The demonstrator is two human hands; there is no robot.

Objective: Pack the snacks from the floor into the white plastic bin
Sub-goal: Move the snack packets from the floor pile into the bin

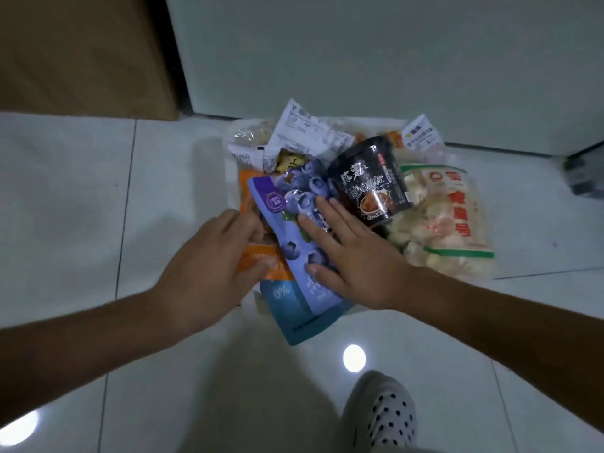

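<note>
The white plastic bin (pixel 232 165) stands on the floor, heaped with snacks so that only bits of its rim show. A purple blueberry pouch (pixel 294 197) lies on top, over a blue pouch (pixel 304 322) and an orange packet (pixel 258 259). My right hand (pixel 353 256) lies flat on the blueberry pouch, fingers spread. My left hand (pixel 212 256) has its fingers curled around the orange packet at the pile's left edge. A black instant noodle cup (pixel 369 181) lies tilted at the centre. A clear bag of pale puffed snacks (pixel 447 223) hangs over the right side.
White printed packets (pixel 304 132) stick up at the back of the pile. A white door or wall (pixel 359 60) rises behind, a brown cabinet (pixel 81 53) at the back left. A dark object (pixel 585 178) sits at the right edge. My slippered foot (pixel 379 413) is below.
</note>
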